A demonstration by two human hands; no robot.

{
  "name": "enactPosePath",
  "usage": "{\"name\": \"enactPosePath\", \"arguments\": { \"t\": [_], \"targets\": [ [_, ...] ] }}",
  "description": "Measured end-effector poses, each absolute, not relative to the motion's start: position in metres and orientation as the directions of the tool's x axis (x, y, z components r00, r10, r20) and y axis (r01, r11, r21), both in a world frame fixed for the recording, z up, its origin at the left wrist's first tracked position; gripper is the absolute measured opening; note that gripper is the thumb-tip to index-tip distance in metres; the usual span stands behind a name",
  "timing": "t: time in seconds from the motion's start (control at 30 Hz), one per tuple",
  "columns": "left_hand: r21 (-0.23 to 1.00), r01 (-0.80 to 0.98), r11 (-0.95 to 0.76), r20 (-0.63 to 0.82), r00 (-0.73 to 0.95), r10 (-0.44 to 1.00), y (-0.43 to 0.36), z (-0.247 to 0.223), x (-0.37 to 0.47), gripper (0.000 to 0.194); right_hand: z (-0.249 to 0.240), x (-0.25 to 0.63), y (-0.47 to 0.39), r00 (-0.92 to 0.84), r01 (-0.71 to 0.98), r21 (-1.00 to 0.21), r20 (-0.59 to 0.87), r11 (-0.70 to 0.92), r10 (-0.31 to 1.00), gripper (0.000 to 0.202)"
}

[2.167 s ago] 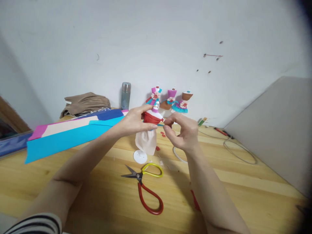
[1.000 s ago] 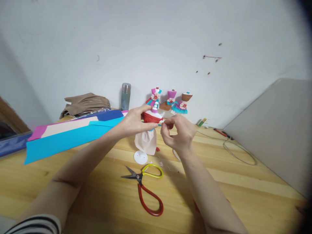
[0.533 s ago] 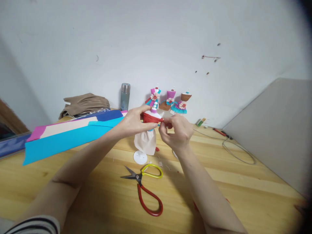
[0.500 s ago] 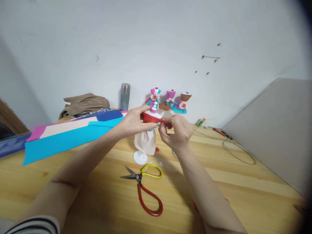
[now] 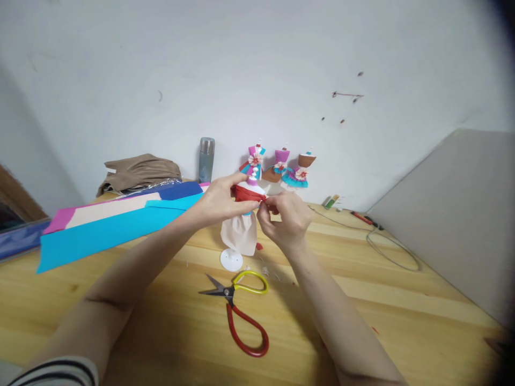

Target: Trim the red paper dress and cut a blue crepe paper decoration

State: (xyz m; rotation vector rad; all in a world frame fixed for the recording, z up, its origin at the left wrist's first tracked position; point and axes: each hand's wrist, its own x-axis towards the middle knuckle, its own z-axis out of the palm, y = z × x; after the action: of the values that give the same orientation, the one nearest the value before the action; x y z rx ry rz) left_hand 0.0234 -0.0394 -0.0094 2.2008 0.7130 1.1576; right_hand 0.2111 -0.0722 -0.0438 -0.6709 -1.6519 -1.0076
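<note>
A small white dress-form mannequin [image 5: 231,260] with a round base stands in front of me, tilted a little. It wears a cream skirt [image 5: 239,234] and a strip of red crepe paper [image 5: 248,194] round its chest. My left hand [image 5: 219,201] is wrapped round the mannequin's upper body from the left, its thumb against the lower edge of the red strip. At the strip's right end my right hand [image 5: 286,217] pinches the red paper between thumb and fingertips. Below lie open scissors [image 5: 228,292] with one yellow and one red handle.
Several dressed mini mannequins [image 5: 304,171] stand by the wall. A thermos [image 5: 206,160], a folded brown cloth [image 5: 140,171] and coloured paper sheets [image 5: 100,236] are at the left. Paper scraps [image 5: 264,271] lie near the scissors; a cable [image 5: 392,260] curls at the right.
My right hand has moved slightly left, closer to the mannequin, with the end of the red strip. My left hand has stayed almost where it was.
</note>
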Motion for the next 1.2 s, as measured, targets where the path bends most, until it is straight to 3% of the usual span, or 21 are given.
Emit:
{"name": "enactPosePath", "arguments": {
  "t": [0.33,0.7,1.0,1.2],
  "targets": [
    [0.726,0.175,-0.665,0.527,0.48,0.702,-0.0407,-0.0082,0.0246,0.031,-0.0479,0.2123,-0.0733,-0.225,0.821,0.217,0.973,0.528,-0.05,0.012],
    [0.717,0.185,-0.672,0.533,0.476,0.7,-0.0406,-0.0091,0.025,0.03,-0.0485,0.2088,-0.0717,-0.254,0.825,0.247,0.966,0.508,-0.057,0.024],
    [0.717,0.179,-0.674,0.534,0.48,0.696,-0.0402,-0.0094,0.0253,0.032,-0.0467,0.2131,-0.0707,-0.223,0.839,0.208,0.974,0.502,-0.031,0.011],
    [0.7,0.177,-0.692,0.549,0.486,0.68,-0.0403,-0.0102,0.0248,0.031,-0.0481,0.2106,-0.0704,-0.214,0.86,0.21,0.976,0.465,-0.045,0.019]
  ]
}}
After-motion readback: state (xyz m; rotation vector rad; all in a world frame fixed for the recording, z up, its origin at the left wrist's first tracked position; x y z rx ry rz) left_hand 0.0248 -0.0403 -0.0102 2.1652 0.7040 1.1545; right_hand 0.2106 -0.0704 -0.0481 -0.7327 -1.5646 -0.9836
